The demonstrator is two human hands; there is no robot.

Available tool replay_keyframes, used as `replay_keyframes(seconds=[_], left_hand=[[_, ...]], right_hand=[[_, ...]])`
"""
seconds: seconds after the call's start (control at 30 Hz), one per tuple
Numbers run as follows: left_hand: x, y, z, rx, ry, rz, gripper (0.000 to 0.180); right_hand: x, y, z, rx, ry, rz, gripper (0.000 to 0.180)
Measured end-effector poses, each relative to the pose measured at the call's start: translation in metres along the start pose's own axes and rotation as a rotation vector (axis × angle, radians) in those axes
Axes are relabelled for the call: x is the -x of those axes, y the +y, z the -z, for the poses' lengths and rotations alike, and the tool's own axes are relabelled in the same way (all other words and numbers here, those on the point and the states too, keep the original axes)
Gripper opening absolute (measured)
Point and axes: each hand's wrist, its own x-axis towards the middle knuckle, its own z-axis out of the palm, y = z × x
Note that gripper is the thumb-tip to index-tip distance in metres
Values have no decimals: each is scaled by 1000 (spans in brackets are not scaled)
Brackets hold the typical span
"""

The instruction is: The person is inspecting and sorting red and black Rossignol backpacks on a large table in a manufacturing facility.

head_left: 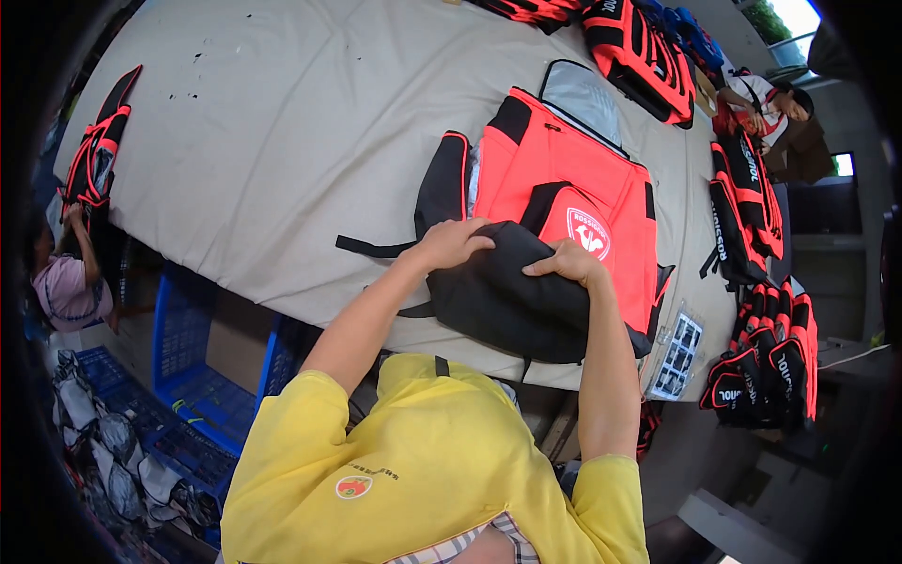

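Note:
A large neon-red and black backpack (526,169) lies on the cloth-covered table in front of me, a white emblem on its front. Its black bottom panel (507,291) bulges toward me over the near table edge. My left hand (456,244) grips the upper left of that black panel, thumb on top and fingers tucked out of sight. My right hand (571,263) pinches the fabric just below the emblem. A grey-lined flap (584,94) lies spread at the far end, and a black side part (443,183) sticks out on the left.
More red and black bags (644,61) lie along the far right edge, with others hanging or stacked at right (770,362). A sheet with dark panels (678,357) rests by the right corner. Blue crates (202,357) stand below left. Two other people work at far left and far right.

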Motion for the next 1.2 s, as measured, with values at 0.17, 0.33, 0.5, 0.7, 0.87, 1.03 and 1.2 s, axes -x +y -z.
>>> replay_keyframes(seconds=[0.17, 0.33, 0.5, 0.7, 0.87, 1.03, 1.2], left_hand=[[5, -15, 1, 224, -42, -150, 61], [-3, 3, -2, 68, 50, -49, 50], [-9, -7, -24, 100, 295, 104, 45], [20, 1, -17, 318, 276, 36, 47], [48, -6, -12, 666, 195, -129, 54], [37, -10, -7, 438, 123, -101, 57], [25, -17, -11, 302, 108, -77, 60]], right_hand=[[-12, 10, 0, 14, 27, 80, 65], [-16, 24, 0, -40, 33, 163, 68], [-19, 14, -5, 31, 129, 125, 72], [-1, 23, -19, 68, 172, 243, 74], [9, 39, -34, -10, 206, 281, 71], [-13, 42, -28, 61, 312, 300, 65], [-22, 40, -28, 119, 338, 314, 64]])
